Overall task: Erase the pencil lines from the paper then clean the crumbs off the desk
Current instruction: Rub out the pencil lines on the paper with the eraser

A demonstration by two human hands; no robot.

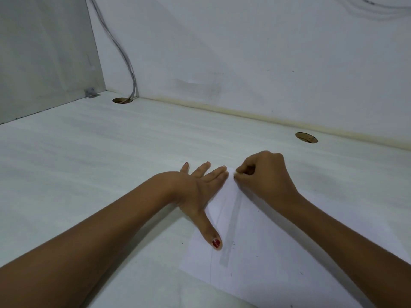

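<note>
The white counter (pixel 111 152) fills a walled corner. The paper (pixel 255 252) lies flat at its near right: thin, light, likely to slide or crease, so hold it down beside the rubbing. The left hand (pixel 198 192) pins its left edge, grip spread flat. The right hand (pixel 264 176), at the far corner, pinches a small white piece, probably the eraser (pixel 235 173).

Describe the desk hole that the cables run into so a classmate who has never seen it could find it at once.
Start at the desk and follow its back edge to the left corner, where the grey side panel meets the wall. The hole lies right of that corner, beside a bracket. Unlike the other hole, far to the right, it has cables dropping into it.
</note>
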